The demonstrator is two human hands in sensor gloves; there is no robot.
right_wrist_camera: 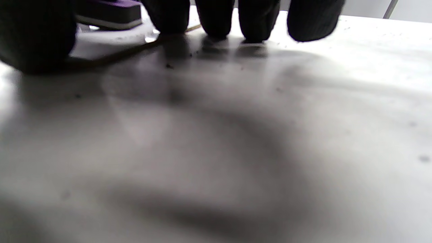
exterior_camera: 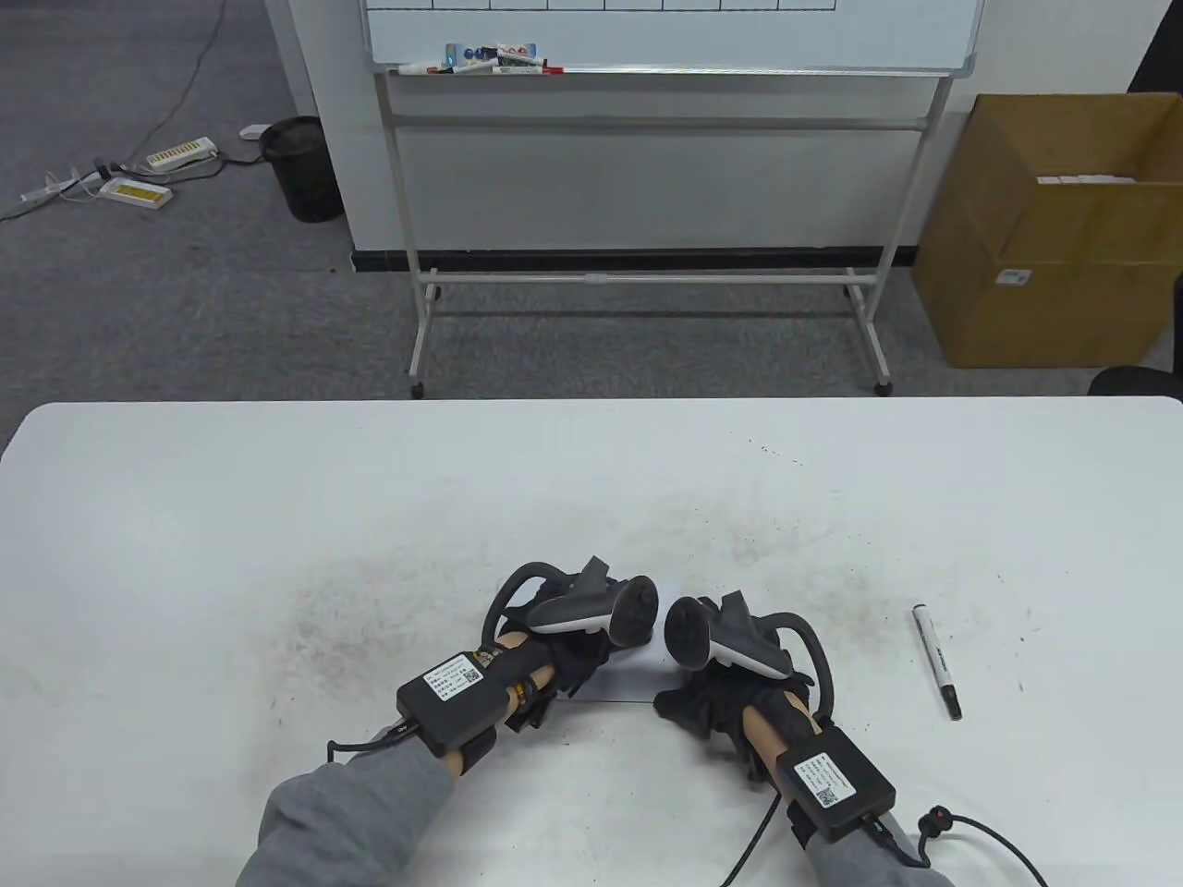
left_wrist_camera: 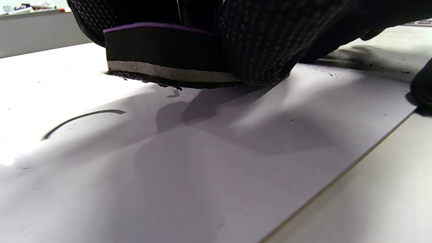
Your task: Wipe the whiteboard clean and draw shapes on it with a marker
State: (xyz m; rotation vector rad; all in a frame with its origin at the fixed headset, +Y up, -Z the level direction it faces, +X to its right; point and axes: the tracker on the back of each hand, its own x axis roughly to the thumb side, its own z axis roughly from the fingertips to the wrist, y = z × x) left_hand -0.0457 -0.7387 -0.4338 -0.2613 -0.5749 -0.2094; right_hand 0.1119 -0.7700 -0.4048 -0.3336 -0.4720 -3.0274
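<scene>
White table (exterior_camera: 277, 517) smudged with dark dust, small whiteboard (left_wrist_camera: 236, 162) lying flat on it under both hands, curved black stroke on its surface, left hand (exterior_camera: 573, 637) gripping an eraser (left_wrist_camera: 162, 57) pressed on the board, right hand (exterior_camera: 712, 688) resting relaxed with fingertips (right_wrist_camera: 253, 20) at the board's edge, black marker (exterior_camera: 937, 660) well to the right, its label unreadable.

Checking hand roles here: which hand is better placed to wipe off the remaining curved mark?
Left. The left hand already holds the purple-topped foam eraser on the small whiteboard, near the curved black mark.
</scene>
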